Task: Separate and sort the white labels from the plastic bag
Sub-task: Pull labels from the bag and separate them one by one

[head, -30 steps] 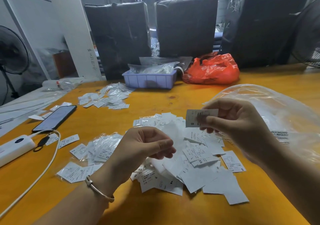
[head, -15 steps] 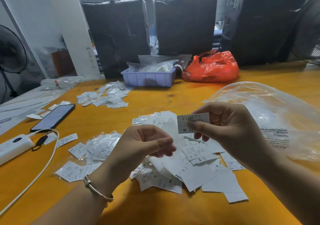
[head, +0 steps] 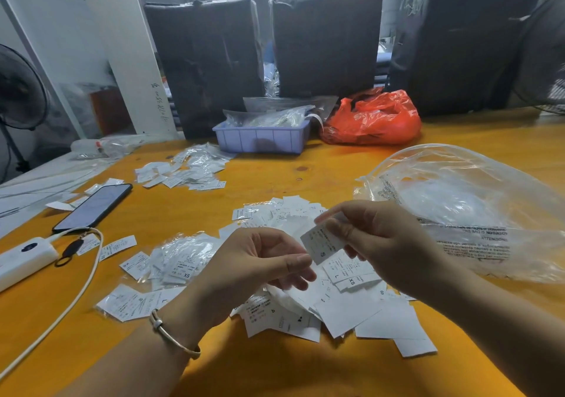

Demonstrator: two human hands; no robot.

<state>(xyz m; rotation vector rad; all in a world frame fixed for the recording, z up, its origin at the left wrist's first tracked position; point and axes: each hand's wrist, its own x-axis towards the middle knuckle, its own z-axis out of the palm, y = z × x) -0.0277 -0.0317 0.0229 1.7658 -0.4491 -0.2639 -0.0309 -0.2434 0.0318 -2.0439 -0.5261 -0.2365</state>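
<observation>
An orange tabletop (head: 305, 375) carries a phone (head: 93, 207), a lilac tray (head: 260, 140) and a red bag (head: 373, 118) before black-wrapped blocks (head: 325, 39). White labels (head: 336, 302) lie heaped at centre, printed with size letters, left of a clear plastic bag (head: 477, 207). The right hand (head: 382, 240) pinches one label (head: 321, 244), marked S. The left hand (head: 253, 268), loosely curled, holds nothing, its thumb just beside that label.

The left hand (head: 260, 262) and right hand (head: 382, 244) cover part of the label pile (head: 336, 302) beneath them, small print on the label (head: 322, 244) the right hand pinches is unreadable, both forearms leave the bottom edge, and the clear plastic bag (head: 477, 201) beyond the right hand runs off frame.
</observation>
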